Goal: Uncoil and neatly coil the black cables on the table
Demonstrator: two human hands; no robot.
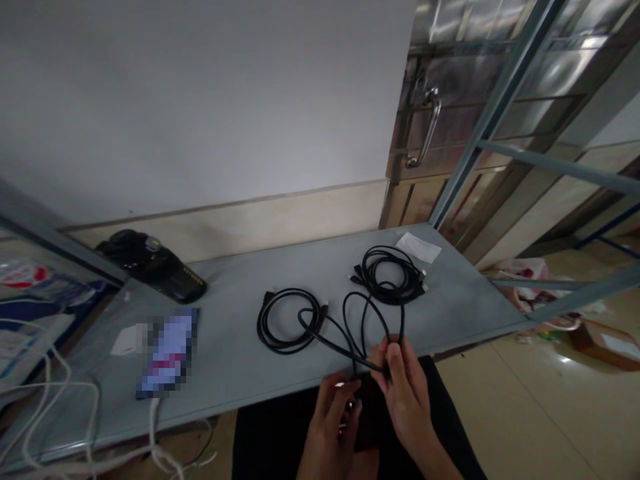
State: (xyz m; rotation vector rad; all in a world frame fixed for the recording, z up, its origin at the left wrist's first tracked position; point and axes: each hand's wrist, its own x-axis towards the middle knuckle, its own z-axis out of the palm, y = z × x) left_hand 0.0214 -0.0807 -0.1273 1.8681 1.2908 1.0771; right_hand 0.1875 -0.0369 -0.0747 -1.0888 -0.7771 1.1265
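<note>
My right hand (405, 393) pinches the loops of a black cable (360, 327) at the near edge of the grey shelf (240, 360). My left hand (333, 413) is closed just below it, fingers curled on the cable's lower end near my lap. The held cable rises in thin loops above my fingers and runs left to a coiled black cable (287, 320) lying flat on the shelf. A second coiled black cable (390, 273) lies behind, further right.
A phone (167, 353) with a white cord lies at the shelf's left. A black device (150, 263) sits at the back left, a white paper slip (419, 247) at the back right. Metal frame posts rise at both ends; a steel door stands behind.
</note>
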